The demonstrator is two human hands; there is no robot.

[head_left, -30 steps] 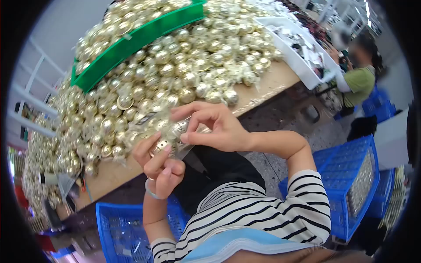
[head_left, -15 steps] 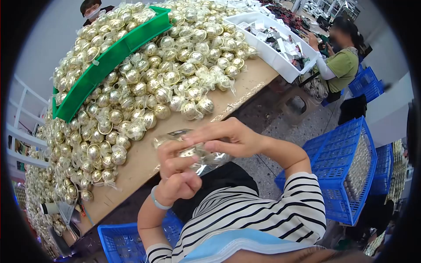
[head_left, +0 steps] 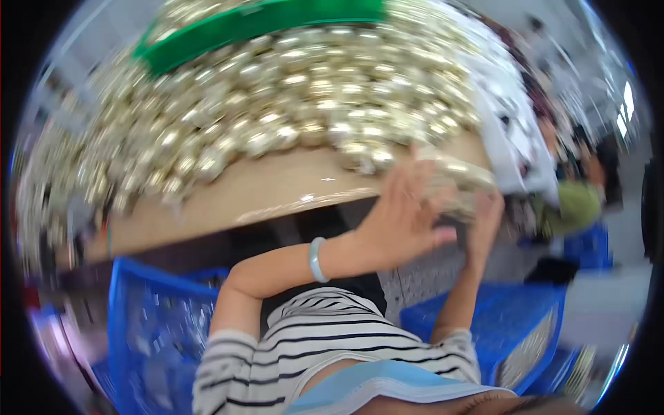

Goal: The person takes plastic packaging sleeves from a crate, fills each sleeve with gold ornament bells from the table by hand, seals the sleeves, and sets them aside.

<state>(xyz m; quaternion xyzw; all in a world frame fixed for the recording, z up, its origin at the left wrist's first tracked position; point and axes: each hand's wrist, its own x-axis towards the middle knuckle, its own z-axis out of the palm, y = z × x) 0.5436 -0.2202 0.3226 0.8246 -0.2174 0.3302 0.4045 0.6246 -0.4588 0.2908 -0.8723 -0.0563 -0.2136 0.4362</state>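
Note:
The view is smeared by motion. My left hand (head_left: 401,225), with a pale bangle (head_left: 317,259) at the wrist, reaches to the right with its fingers spread and its thumb out. Beyond its fingers is a gold ball in clear plastic wrap (head_left: 453,181), held off the table's front edge. My right hand (head_left: 484,218) is at the right side of this wrapped ball, with its fingers curled up against it. Blur hides exactly how the fingers touch the plastic.
A large heap of wrapped gold balls (head_left: 297,90) covers the table (head_left: 277,181). A green tray (head_left: 270,24) lies on the heap. To the right stands a white bin (head_left: 508,152); a person in a green top (head_left: 570,207) is beyond. Blue crates (head_left: 155,311) flank me.
My head has turned, so the table now runs more level across the view. Both hands have moved right with the wrapped ball, and my left fingers have spread from their earlier curl.

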